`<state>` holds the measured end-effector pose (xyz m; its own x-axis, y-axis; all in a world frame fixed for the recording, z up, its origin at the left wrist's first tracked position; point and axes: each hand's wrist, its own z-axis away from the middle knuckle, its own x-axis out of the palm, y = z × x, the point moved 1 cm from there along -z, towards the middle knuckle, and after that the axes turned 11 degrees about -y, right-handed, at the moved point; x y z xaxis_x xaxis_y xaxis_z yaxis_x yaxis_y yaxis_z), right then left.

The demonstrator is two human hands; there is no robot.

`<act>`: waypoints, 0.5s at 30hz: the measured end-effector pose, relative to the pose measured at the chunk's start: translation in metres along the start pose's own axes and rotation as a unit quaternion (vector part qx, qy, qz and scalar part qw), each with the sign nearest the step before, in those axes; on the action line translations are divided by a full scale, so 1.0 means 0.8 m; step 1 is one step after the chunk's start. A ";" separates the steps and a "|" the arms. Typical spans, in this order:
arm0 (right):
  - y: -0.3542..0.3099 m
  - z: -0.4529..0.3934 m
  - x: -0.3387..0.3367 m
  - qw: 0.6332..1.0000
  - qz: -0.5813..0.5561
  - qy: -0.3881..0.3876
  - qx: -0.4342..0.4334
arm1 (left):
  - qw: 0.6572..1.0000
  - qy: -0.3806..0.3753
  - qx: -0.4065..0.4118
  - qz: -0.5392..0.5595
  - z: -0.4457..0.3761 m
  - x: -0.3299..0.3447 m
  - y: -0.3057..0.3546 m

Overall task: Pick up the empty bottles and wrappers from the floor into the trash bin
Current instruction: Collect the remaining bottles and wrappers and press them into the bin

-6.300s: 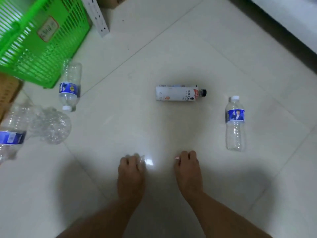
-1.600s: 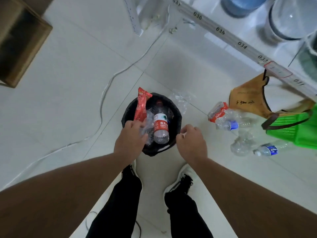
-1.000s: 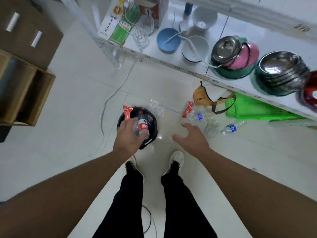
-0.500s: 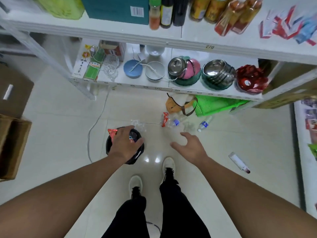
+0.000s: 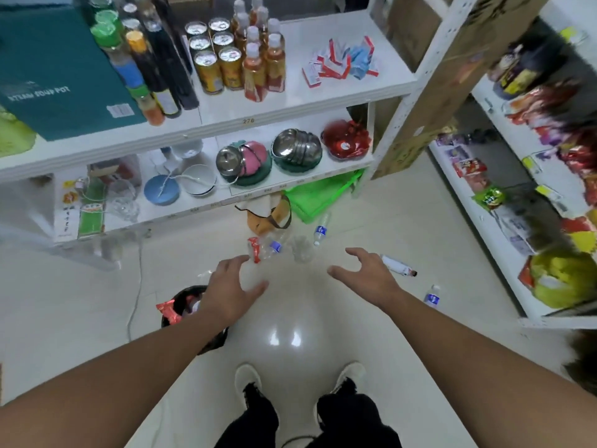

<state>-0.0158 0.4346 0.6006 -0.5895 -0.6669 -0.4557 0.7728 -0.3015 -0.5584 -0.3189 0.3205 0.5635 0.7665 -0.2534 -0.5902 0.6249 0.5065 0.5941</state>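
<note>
The white bottle (image 5: 398, 265) lies on the floor (image 5: 403, 227), cap toward the right shelf, partly hidden behind the right hand (image 5: 364, 271). The left hand (image 5: 227, 291) covers the trash bin (image 5: 181, 305). Both grips are spread, empty.

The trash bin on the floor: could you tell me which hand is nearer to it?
Left. The left hand is just above the trash bin; the right hand hovers well off to its right.

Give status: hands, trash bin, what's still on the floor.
Left hand and right hand open, empty. Trash bin holds a red wrapper. Blue-label bottle, white bottle, crushed bottles on floor. Nothing blocking.
</note>
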 end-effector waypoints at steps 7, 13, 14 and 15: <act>0.129 0.032 -0.111 0.998 -0.048 0.019 0.033 | 1.000 -0.012 0.005 -0.024 -0.028 0.082 0.136; 0.236 0.059 -0.213 0.999 -0.003 0.018 0.044 | 0.999 -0.019 0.013 -0.034 -0.065 0.168 0.252; 0.249 0.063 -0.226 0.998 0.002 0.020 0.051 | 0.999 -0.023 0.015 -0.036 -0.070 0.181 0.268; 0.261 0.065 -0.236 0.998 0.003 0.022 0.055 | 0.999 -0.027 0.017 -0.038 -0.073 0.192 0.282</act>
<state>0.2689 0.4624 0.6060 -0.5925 -0.6386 -0.4910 0.7962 -0.3715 -0.4776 -0.0687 0.4441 0.5752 0.7225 -0.3354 -0.6046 0.6861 0.4556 0.5672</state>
